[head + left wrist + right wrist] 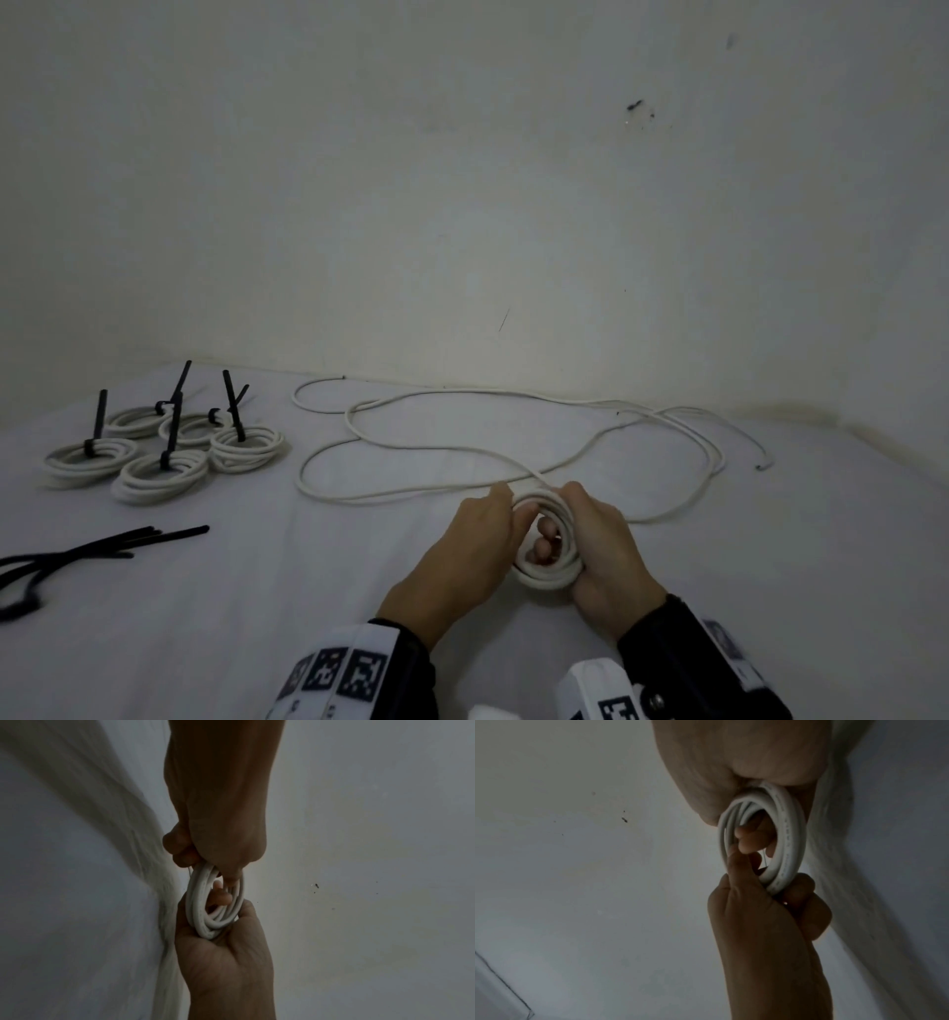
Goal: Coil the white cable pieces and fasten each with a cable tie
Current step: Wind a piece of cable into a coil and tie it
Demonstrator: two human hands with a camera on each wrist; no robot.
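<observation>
Both hands meet on a small coil of white cable (548, 540) held just above the pale sheet-covered surface (308, 616). The left hand (470, 550) grips the coil's left side, its thumb laid over the top of the rings and its fingers curled beneath; the left wrist view shows those fingertips poking through the coil's opening. The right hand (606, 550) clasps the right side, thumb over the rings and fingers wrapped under them. From the top of the coil, the uncoiled rest of the white cable (462, 452) runs away beyond the hands in wide loose loops across the surface toward the wall (462, 180), its bare end lying far off to the right of the right hand. Well to the left of the left hand and farther away sit 5 finished cable coils (159, 447), clustered and touching, each bound with a black cable tie whose tail sticks upward. Nearer, far left of the left hand, lies a bundle of loose black cable ties (102, 545).
</observation>
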